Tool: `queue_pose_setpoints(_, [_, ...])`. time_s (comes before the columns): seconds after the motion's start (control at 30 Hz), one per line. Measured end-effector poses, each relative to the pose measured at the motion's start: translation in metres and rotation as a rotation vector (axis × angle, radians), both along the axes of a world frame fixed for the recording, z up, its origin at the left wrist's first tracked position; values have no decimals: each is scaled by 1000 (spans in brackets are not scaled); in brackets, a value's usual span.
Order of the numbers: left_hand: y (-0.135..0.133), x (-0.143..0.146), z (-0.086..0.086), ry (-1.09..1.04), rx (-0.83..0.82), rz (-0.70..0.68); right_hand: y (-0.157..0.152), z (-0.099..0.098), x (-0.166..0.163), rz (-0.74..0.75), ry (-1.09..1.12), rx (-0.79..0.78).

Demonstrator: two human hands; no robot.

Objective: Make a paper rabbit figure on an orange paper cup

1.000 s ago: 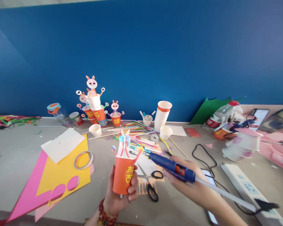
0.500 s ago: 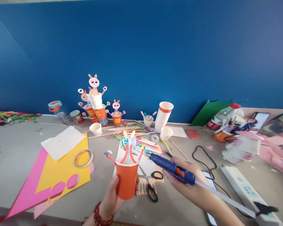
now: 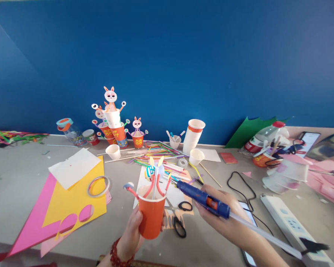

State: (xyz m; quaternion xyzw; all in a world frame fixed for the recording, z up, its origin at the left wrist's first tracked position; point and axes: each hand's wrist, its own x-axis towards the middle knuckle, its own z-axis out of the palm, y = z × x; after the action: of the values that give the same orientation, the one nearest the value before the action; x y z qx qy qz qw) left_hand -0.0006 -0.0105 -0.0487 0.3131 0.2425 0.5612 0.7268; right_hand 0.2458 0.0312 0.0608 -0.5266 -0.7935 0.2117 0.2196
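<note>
My left hand (image 3: 132,226) is wrapped round an orange paper cup (image 3: 152,218) with a white rim. Pink bent pipe-cleaner arms (image 3: 149,189) rise from inside it, with a clear stick and a round head (image 3: 156,171) with pale yellow ears, seen from behind. My right hand (image 3: 217,215) grips a blue hot glue gun (image 3: 203,198), a long glue stick (image 3: 264,233) jutting from its rear. The gun's nozzle points left, close to the cup's right pipe-cleaner arm; whether they touch I cannot tell. Black-handled scissors (image 3: 180,224) lie just behind the cup.
Rabbit-figure cups (image 3: 118,133) stand by the blue wall, near scattered pipe cleaners and markers (image 3: 158,152). Pink and yellow sheets (image 3: 97,211) with a tape roll (image 3: 98,186) are on the left. A power strip (image 3: 291,222), a phone (image 3: 249,256) and a plastic bottle (image 3: 263,137) sit on the right.
The orange cup in my left hand has shifted slightly right and down and tilted a little. The glue gun in my right hand has hardly moved.
</note>
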Motion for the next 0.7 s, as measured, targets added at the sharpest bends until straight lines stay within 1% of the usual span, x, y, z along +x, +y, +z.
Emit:
queue_pose_setpoints(0.13, [-1,0,3,28,7,16,0,-1,1,9,-7,13])
queue_pose_setpoints(0.3, [-3,-1,1,37,-17,17,0,-4,2,7,-17,28])
queue_pose_setpoints(0.53, [-2,1,3,32,-21,30,-1,1,1,6,-11,17])
queue_pose_setpoints(0.7, [-3,1,2,40,-21,35,-1,0,1,15,-5,38])
